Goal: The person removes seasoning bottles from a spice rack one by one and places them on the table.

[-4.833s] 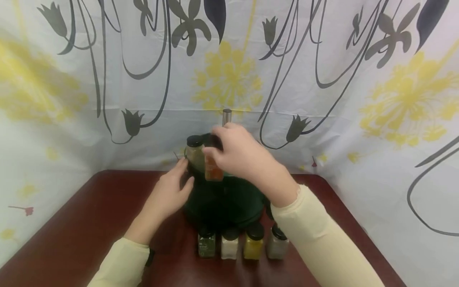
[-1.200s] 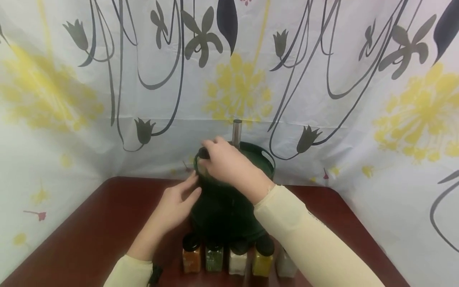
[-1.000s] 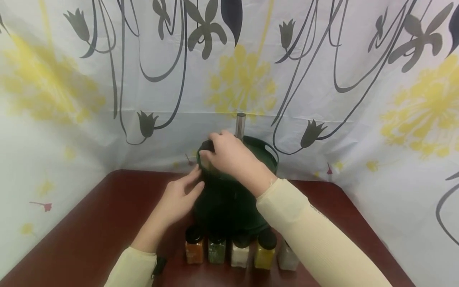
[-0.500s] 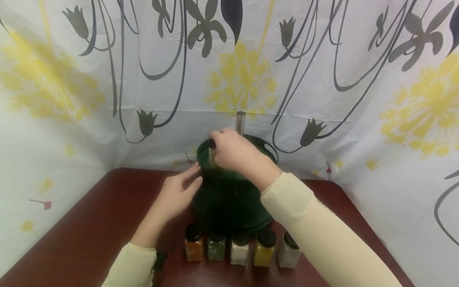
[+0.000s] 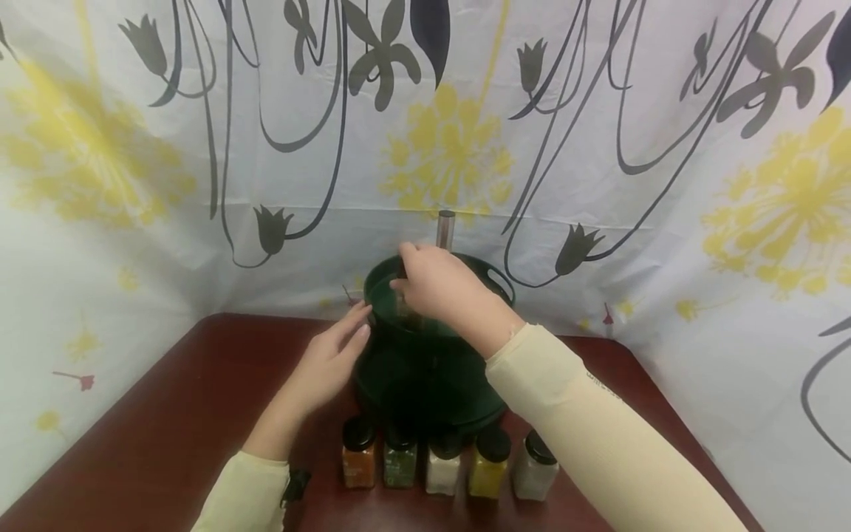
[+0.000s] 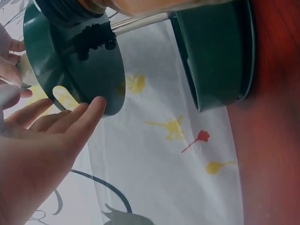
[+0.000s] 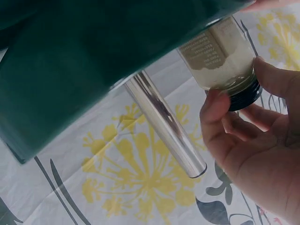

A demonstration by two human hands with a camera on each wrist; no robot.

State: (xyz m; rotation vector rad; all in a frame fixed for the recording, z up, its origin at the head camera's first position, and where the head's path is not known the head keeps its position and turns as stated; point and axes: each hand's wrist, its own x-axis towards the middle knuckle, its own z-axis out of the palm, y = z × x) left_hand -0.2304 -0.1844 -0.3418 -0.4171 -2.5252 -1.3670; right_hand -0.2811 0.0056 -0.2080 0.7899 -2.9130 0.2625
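My right hand (image 5: 444, 284) grips a square glass spice jar by its black lid, fingers and thumb curled round it. In the right wrist view the jar (image 7: 218, 56) shows pale beige powder and a printed label, its lower end hidden behind the tray wall. This jar is within the green upper tray (image 5: 382, 299) of a two-tier stand, left of the stand's metal post (image 5: 445, 230). My left hand (image 5: 326, 366) has its fingers nearly straight, fingertips at that tray's left side; in the left wrist view they lie by the oval handle hole (image 6: 65, 96).
Before the stand's dark lower tray (image 5: 379, 380), several spice jars stand in a row: orange (image 5: 359, 465), green (image 5: 400, 467), white (image 5: 443, 471), yellow (image 5: 489, 473) and grey (image 5: 534, 473). The red-brown table (image 5: 219, 399) meets a patterned sheet (image 5: 319, 185) behind and at the sides.
The orange jar, earlier in my right hand over the upper tray, now stands leftmost in the row. My right hand has since moved the beige jar rightward within the tray. My left hand stays nearly put.
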